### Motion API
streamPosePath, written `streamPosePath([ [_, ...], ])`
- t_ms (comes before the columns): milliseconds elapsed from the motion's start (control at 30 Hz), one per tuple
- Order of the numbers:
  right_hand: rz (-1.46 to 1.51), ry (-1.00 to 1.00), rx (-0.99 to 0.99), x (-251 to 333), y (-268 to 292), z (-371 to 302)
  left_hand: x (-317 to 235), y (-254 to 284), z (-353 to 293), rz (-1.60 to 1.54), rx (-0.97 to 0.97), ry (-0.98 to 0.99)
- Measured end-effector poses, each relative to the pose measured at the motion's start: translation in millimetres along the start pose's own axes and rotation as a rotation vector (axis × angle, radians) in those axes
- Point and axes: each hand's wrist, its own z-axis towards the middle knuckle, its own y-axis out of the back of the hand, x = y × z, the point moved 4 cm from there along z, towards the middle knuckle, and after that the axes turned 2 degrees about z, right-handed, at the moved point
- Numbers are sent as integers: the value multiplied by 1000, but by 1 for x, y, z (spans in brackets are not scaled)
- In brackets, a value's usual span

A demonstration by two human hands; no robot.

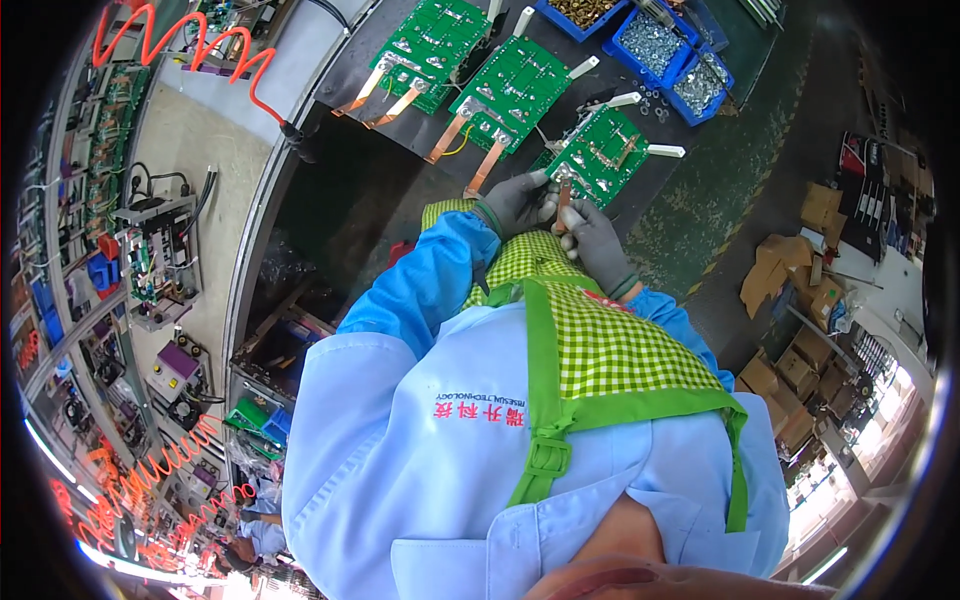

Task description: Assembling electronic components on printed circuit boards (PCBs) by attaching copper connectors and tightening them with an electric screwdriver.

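Note:
A green circuit board (617, 150) with white standoff posts lies at the near edge of the dark bench. A flat copper strip (564, 203) sticks out from its near side toward my body. My right hand (598, 247), in a grey glove, is closed with thumb and fingers pinching the strip's near end. My left hand (513, 203), gloved alike, is at the board's near left corner, its fingers closed against the edge there. Part of the left fingertips' grip is hidden. Left of this board lie a second circuit board (515, 90) and a third circuit board (437, 42), both with copper strips attached.
Blue bins hold brass-coloured parts (585, 10), silver fasteners (652, 45) and more metal pieces (700, 85). Several loose washers (655, 105) lie beside them. A coiled red air hose (240, 60) hangs at the left. Cardboard boxes (800, 370) are stacked on the right.

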Motion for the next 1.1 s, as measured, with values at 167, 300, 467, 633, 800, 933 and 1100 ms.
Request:
streamPosePath([
  [167,123,14,-105,-12,-7,14,-3,-21,-13,51,21,27],
  [300,105,-48,-136,-19,-11,17,-3,-42,-20,305,-81,-68],
  [467,88,-116,-113,-8,-15,11,-14,-46,-16,1010,-355,-260],
  [633,-288,-172,67,27,1,-11,-10,-49,-19,1098,-415,-364],
  [800,-189,122,-12,97,81,-13,-9,-57,-27,835,-473,-288],
  [933,-101,387,-398,134,175,19,-9,-68,-23,895,-512,-266],
  [1100,-898,660,-939,113,274,104,-5,-51,-23,876,-457,-307],
])
